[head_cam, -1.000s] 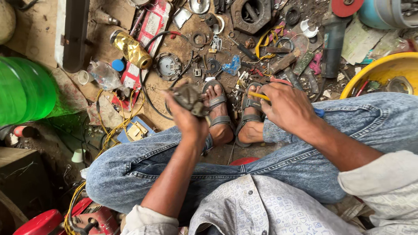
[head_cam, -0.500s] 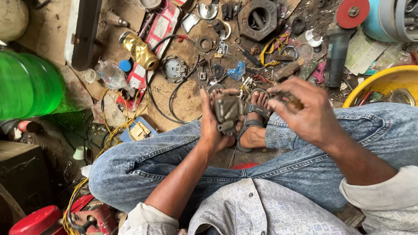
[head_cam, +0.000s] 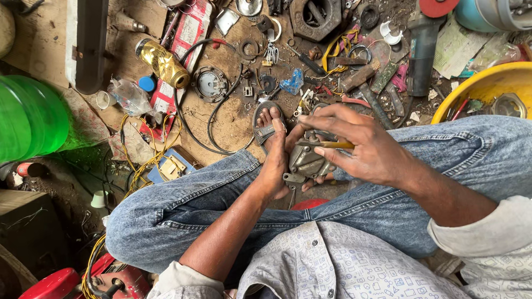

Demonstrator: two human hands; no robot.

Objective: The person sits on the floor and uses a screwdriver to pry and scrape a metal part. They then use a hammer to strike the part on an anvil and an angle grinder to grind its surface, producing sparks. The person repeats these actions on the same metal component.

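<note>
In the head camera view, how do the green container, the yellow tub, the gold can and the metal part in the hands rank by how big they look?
1. Green container and yellow tub: both cut off by the frame, so their order is unsure.
2. Metal part, though it is nearer the camera.
3. Gold can.

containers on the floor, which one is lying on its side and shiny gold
The gold can, lying tilted by the red packet at upper left. The green jug at the left edge and the yellow tub at right are plain coloured plastic.

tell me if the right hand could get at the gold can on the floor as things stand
Probably not straight away: the right hand grips a yellow-handled tool against the metal part, and the gold can lies far across, beyond the left hand.
</note>
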